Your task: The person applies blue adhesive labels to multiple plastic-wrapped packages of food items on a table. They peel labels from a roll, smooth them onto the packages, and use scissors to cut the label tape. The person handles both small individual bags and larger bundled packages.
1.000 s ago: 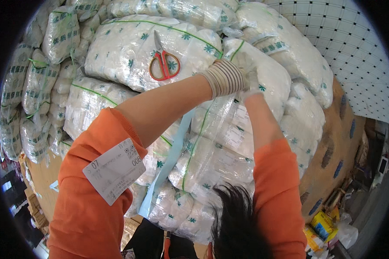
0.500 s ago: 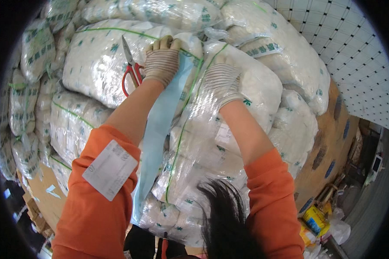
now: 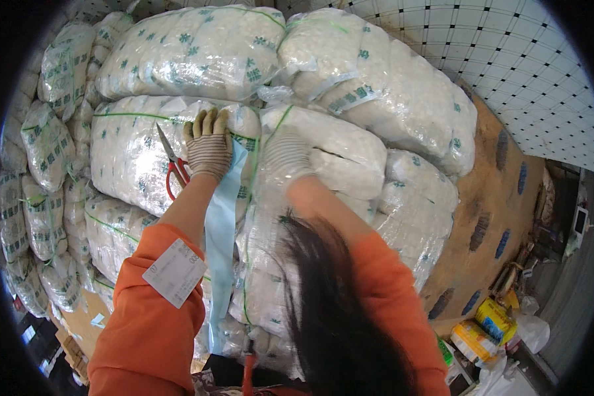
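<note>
My left hand (image 3: 209, 146), in a striped knit glove, rests on a large clear plastic bag (image 3: 135, 148) of white packs with its fingers stretched toward the far side. Red-handled scissors (image 3: 177, 173) lie on the bag just left of that hand, blades pointing away. A long light-blue strip (image 3: 220, 237) runs from beside the left hand toward me. My right hand (image 3: 287, 153), gloved too, is at the neighbouring bag (image 3: 353, 135); clear film appears to lie over it. Blur and film hide the right fingers.
More bags (image 3: 191, 53) of white packs are stacked behind and to the left. A brown board (image 3: 488, 211) stretches along the right, with a white tiled surface (image 3: 501, 59) beyond. Yellow packages (image 3: 495, 320) lie at lower right. Dark hair (image 3: 330, 310) covers part of the near bags.
The view has shifted, so the bags sit lower in it. My right hand has moved left, closer to the left hand. The left hand stays beside the scissors and strip.
</note>
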The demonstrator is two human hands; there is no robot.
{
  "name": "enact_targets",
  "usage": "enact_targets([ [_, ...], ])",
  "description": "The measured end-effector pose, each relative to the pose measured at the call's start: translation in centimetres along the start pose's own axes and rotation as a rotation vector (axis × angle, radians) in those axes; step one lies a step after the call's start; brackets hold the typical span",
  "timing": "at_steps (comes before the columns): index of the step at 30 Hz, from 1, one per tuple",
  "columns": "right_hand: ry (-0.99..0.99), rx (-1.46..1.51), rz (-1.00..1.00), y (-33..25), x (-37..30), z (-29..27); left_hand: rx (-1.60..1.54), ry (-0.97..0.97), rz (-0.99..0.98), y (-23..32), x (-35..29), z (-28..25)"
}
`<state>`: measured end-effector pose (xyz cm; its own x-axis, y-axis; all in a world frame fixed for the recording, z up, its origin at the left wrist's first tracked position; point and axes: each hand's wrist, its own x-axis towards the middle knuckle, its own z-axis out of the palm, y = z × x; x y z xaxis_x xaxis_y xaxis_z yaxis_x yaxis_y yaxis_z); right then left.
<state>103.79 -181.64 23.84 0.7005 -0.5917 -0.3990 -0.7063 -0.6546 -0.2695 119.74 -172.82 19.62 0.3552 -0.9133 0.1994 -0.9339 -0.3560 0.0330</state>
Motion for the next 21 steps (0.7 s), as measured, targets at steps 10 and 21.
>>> enact_targets([
  [10,-0.378,-0.024,-0.097,2.5,-2.1,-6.4,-0.025,0.027,0.038,1.0,0.3,0.5],
  [21,-0.02,0.232,0.09,15.5,-21.8,-11.5,-0.038,-0.025,-0.002,0.4,0.5,-0.5],
])
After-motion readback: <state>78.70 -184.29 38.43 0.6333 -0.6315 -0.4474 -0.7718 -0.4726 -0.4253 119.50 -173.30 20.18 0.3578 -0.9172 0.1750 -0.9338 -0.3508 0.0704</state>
